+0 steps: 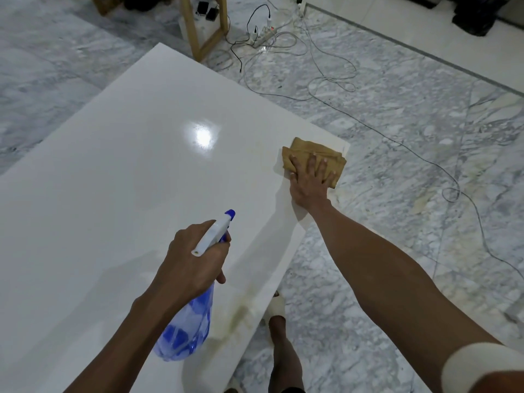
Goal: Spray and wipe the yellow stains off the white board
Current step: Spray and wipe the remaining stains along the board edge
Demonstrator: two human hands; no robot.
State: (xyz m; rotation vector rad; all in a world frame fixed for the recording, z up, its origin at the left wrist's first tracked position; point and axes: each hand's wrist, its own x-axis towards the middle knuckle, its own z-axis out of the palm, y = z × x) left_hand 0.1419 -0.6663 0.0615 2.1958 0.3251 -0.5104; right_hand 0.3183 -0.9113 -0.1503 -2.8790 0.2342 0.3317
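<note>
White board (pixel 119 171) ran off the frame's left & bottom edges, so its near-left corners couldn't be seen. Left hand (pixel 192 259) covered the spray bottle (pixel 188 330) neck & trigger; only nozzle tip & lower body showed. Right hand (pixel 310 181) hid the middle of the tan cloth (pixel 306 150) and whatever board lay under it. Yellow stain (pixel 241 316) near the board's right edge was faint, its outline unclear. Far wooden stand (pixel 204 32) was cut by the top edge. Small dark items (pixel 207 9) there were too small to ID.
</note>
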